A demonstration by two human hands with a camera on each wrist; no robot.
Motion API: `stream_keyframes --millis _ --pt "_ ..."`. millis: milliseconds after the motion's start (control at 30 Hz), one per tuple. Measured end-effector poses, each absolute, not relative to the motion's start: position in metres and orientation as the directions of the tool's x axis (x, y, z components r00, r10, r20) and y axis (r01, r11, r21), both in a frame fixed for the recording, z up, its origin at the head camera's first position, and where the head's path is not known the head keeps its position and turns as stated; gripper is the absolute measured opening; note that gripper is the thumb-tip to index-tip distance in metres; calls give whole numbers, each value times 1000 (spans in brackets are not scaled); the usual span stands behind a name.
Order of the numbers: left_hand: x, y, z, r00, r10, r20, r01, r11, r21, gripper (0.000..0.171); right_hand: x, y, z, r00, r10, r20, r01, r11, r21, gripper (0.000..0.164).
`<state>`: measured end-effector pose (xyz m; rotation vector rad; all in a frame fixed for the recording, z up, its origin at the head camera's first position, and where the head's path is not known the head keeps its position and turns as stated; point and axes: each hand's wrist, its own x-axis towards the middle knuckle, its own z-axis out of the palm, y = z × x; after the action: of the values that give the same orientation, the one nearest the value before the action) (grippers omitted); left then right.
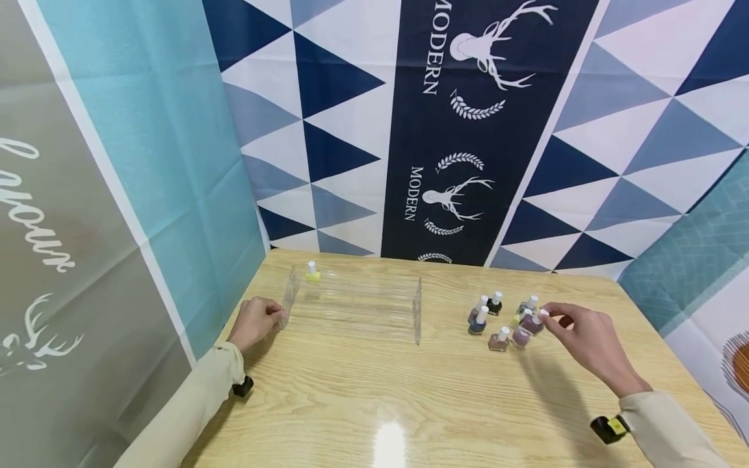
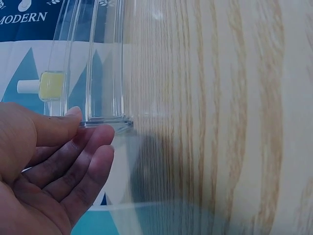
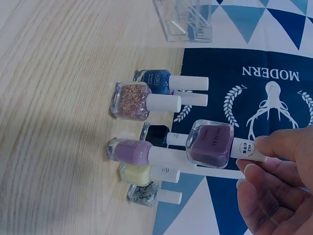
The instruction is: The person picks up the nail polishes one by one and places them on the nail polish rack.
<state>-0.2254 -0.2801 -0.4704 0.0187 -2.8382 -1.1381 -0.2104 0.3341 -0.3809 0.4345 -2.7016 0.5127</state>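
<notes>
My right hand (image 1: 591, 341) pinches the white cap of a dark purple nail polish bottle (image 3: 211, 144), lifted over the others in the right wrist view. Around it stand a lilac bottle (image 3: 129, 151), a pale yellow one (image 3: 135, 174), a glittery pink one (image 3: 132, 101), a blue one (image 3: 152, 81) and several more. At the left, my left hand (image 1: 256, 321) grips the side panel of a clear acrylic rack (image 1: 357, 305) between thumb and fingers. One yellow nail polish bottle (image 2: 51, 86) stands on the rack's back tier, near that hand.
The wooden table (image 1: 351, 390) runs back to a patterned cloth (image 1: 345, 130) hanging behind it. Another cloth (image 1: 175, 130) hangs along the left side. Bare tabletop lies between the rack and the bottle cluster.
</notes>
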Motion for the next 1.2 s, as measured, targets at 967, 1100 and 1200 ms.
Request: stream_keyframes --millis 967,1100,1200 --pt "-224 -278 -471 -997 -47 54 5 712 703 15 -220 305 -376 -878 -267 397 -405 856 -322 18" --pt "-225 -278 -471 -997 -52 55 1 713 702 16 -223 301 -375 -878 -265 398 -406 854 -327 19" --pt "-226 -278 -471 -997 -44 68 15 720 694 16 -226 297 -374 -876 -263 404 -409 849 -334 19"
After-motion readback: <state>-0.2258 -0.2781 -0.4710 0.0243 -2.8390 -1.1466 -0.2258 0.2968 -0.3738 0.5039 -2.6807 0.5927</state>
